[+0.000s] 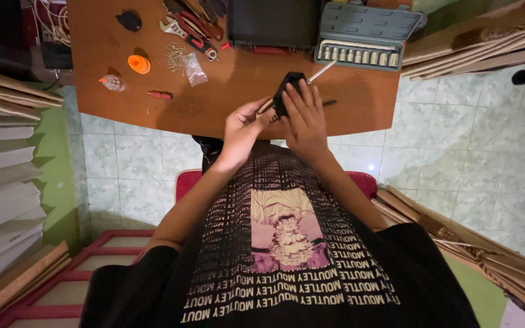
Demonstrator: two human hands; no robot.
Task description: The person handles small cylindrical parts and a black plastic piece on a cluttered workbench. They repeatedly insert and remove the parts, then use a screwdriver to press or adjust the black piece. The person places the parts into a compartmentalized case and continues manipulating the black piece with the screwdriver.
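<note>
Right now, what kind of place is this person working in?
Probably a small home workshop or repair corner. A wooden table holds hand tools and an open socket set case, and wooden strips are stacked at the sides over a tiled floor.

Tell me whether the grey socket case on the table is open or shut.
Open. The grey socket case has its lid laid back flat on the wooden table, and a row of sockets shows in the near half.

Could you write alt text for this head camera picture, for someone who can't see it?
Seen from above, a seated person's left hand and right hand hold a small black tool over a wooden table. On the table lie an open socket set case, pliers and a wrench, loose screws and an orange cap.
</note>
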